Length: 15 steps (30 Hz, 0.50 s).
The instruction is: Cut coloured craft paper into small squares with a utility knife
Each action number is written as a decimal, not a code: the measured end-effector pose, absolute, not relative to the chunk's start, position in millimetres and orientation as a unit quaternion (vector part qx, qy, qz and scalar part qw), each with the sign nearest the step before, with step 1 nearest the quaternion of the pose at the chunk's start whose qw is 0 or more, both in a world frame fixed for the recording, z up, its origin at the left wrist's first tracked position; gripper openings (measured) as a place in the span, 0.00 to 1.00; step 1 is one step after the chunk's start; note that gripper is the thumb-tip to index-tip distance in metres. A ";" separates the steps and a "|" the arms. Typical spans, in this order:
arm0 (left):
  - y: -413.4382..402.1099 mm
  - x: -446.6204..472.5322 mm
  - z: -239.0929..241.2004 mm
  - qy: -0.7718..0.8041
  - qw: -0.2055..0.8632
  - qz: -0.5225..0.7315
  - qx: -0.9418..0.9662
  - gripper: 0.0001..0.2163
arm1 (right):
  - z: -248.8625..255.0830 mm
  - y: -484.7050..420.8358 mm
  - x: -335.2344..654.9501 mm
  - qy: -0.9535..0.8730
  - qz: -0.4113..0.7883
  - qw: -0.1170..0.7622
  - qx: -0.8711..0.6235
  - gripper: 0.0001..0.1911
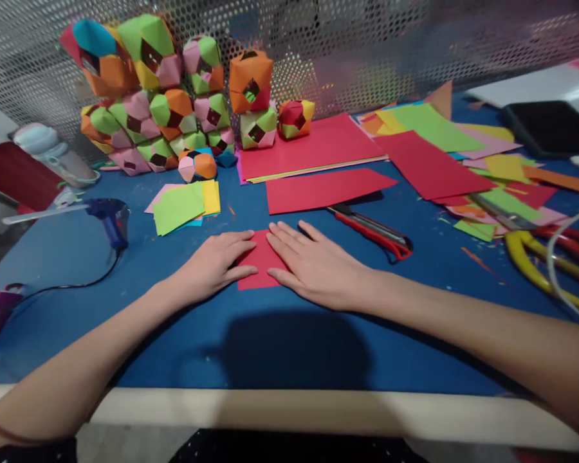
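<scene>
A small red paper square (pixel 260 278) lies flat on the blue table, between my two hands. My left hand (pixel 217 260) rests on its left side, fingers stretched out and slightly apart. On the right side of the square lies my right hand (pixel 313 260), palm down with fingers extended. Both hands cover the square's side edges. Just beyond them is a larger red paper strip (pixel 318 190). A red box cutter (pixel 371 230) sits right of my right hand, its far end near the strip. Green and yellow paper pieces (pixel 178 209) are stacked beyond my left hand.
Folded paper cubes (pixel 174 109) stand piled against a perforated metal panel. A blue glue gun (pixel 110 218) with a cord is at left. Loose paper scraps (pixel 506 173), yellow-and-red-handled scissors (pixel 525 257) and a black phone (pixel 552 127) lie at right. Red sheets (pixel 313 148) lie at the back.
</scene>
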<state>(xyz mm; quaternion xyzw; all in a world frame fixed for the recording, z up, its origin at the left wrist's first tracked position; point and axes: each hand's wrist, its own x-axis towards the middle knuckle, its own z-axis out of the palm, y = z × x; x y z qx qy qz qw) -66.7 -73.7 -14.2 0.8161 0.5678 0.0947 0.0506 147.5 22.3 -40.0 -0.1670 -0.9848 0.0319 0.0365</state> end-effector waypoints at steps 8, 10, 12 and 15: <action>-78.0 -66.4 -6.8 0.587 0.066 0.029 0.806 0.23 | -31.0 36.3 178.3 -0.994 0.008 0.025 -0.109 0.35; -78.1 -67.0 -7.4 0.587 0.063 0.032 0.807 0.24 | -24.0 40.0 184.6 -0.995 0.013 0.023 -0.097 0.34; -78.2 -68.5 -7.9 0.585 0.057 0.035 0.808 0.23 | -14.5 43.1 189.0 -0.995 0.023 0.018 -0.092 0.32; -78.4 -71.1 -8.0 0.582 0.049 0.034 0.811 0.23 | -0.9 44.9 190.1 -0.992 0.061 0.018 -0.107 0.29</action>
